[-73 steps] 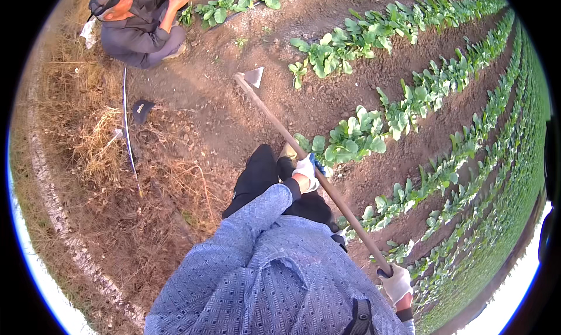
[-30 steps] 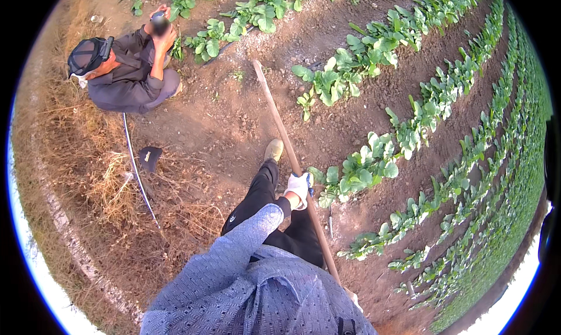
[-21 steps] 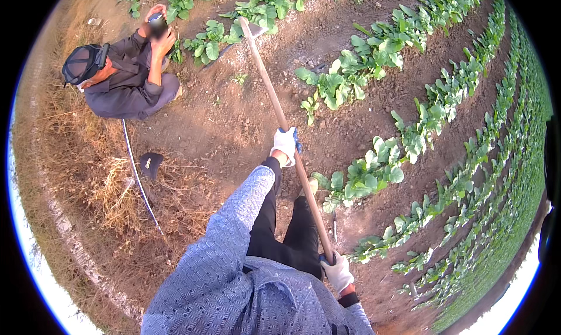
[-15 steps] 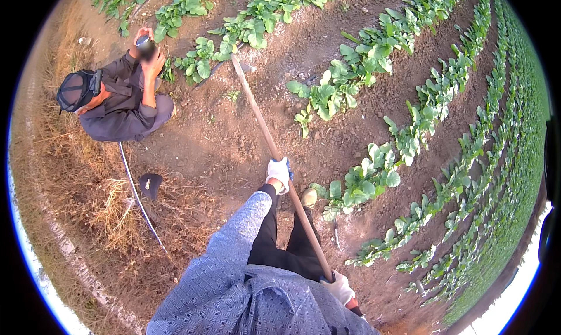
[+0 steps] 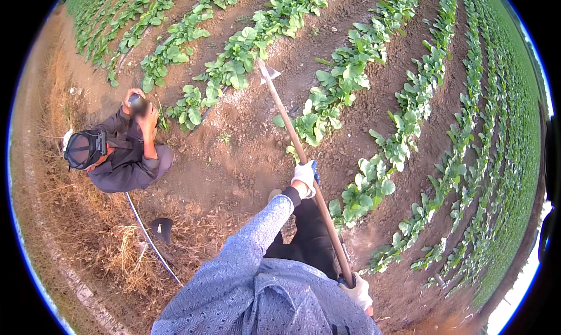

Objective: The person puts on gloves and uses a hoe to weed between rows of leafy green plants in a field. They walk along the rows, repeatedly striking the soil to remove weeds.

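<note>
A hoe [image 5: 285, 116] with a long wooden handle slants across the middle, from near my body up to its metal blade [image 5: 270, 74]. The blade is over bare soil between two rows of leafy plants, at the far end of the handle; I cannot tell if it touches the ground. Partway along the handle, my left hand [image 5: 304, 175], in a white and blue glove, is wrapped round it. Close to my right side, my right hand [image 5: 357, 290], gloved in the same way, grips the near end.
At the left a person [image 5: 117, 148] in dark clothes and a cap crouches, holding a small object up in both hands. A dark cap [image 5: 162, 230] lies on dry grass beside a thin pale hose [image 5: 146, 233]. Green crop rows [image 5: 350, 89] curve away ahead and right.
The hoe blade has moved right and forward, from beside the left row's near plants to the soil between two rows. My hands stay on the handle. The whole view has shifted.
</note>
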